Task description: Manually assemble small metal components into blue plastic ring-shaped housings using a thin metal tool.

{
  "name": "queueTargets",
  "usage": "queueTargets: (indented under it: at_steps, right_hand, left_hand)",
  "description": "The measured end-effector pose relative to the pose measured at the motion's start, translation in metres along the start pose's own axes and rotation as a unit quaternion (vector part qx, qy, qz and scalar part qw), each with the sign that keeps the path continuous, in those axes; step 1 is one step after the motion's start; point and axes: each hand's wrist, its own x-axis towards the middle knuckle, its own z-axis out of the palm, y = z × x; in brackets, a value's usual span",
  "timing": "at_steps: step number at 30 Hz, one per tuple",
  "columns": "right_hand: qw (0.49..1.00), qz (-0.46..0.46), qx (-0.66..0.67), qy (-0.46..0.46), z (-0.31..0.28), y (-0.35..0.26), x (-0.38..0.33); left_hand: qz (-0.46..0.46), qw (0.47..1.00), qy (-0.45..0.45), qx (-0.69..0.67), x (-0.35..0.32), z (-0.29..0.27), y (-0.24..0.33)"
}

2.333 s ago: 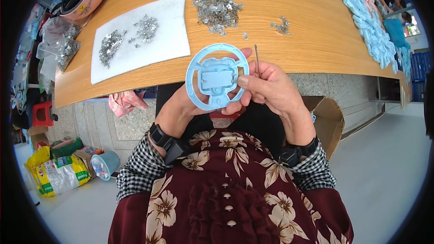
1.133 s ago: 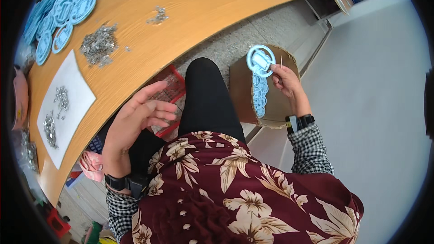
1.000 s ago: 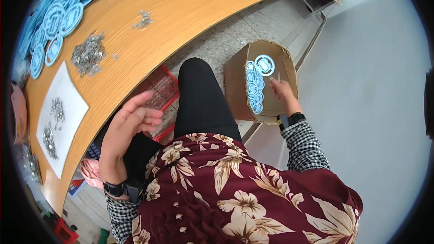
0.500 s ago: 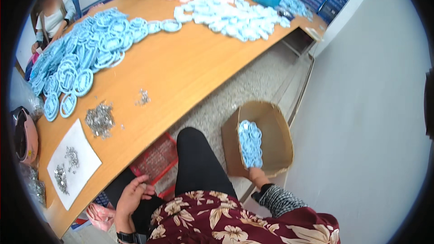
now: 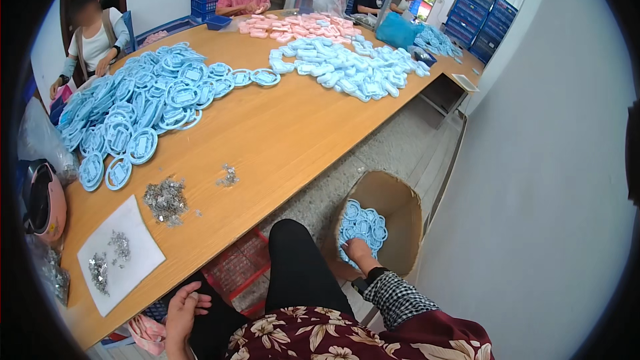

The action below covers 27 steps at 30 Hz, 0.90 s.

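At lower right, the right hand (image 5: 359, 251) is among blue rings (image 5: 363, 217) inside the carton (image 5: 404, 227), grip impossible to tell; lower left, the left hand (image 5: 184, 311) curls loosely, seemingly empty. Likely step: settling rings; next calls for withdrawing cleanly.

- The top (image 5: 313, 340) is dark red, with big cream flowers (image 5: 293, 317).
- The right sleeve (image 5: 402, 299) has lots of tiny black and white checks.
- A black band (image 5: 377, 273) goes round between the checks and the bare right hand (image 5: 359, 249).
- The trousers (image 5: 300, 263) are plain black.
- The left hand (image 5: 187, 307) is bare too.
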Motion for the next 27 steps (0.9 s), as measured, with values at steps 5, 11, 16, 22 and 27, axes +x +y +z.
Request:
queueTargets:
  at_steps: [5,11,16,22,27]
  right_hand:
    - [0.924,-0.104,0.2,0.31,-0.151,-0.011,0.088]
    - [0.765,-0.25,0.432,0.406,-0.482,-0.107,0.035]
    - [0.808,-0.425,0.407,0.016,-0.44,-0.175,-0.062]
    - [0.773,-0.308,0.211,-0.512,-0.186,-0.209,-0.116]
    - [0.776,-0.158,0.201,-0.576,-0.066,-0.185,-0.096]
  left_hand:
    - [0.055,0.985,0.162,-0.017,-0.014,-0.047,-0.043]
    - [0.029,0.976,0.205,-0.07,-0.019,-0.085,-0.099]
    - [-0.102,0.95,0.253,-0.153,-0.053,-0.105,-0.145]
    - [-0.286,0.949,0.114,-0.069,-0.106,-0.114,-0.329]
    - [-0.227,0.97,0.057,0.064,-0.183,-0.055,-0.315]
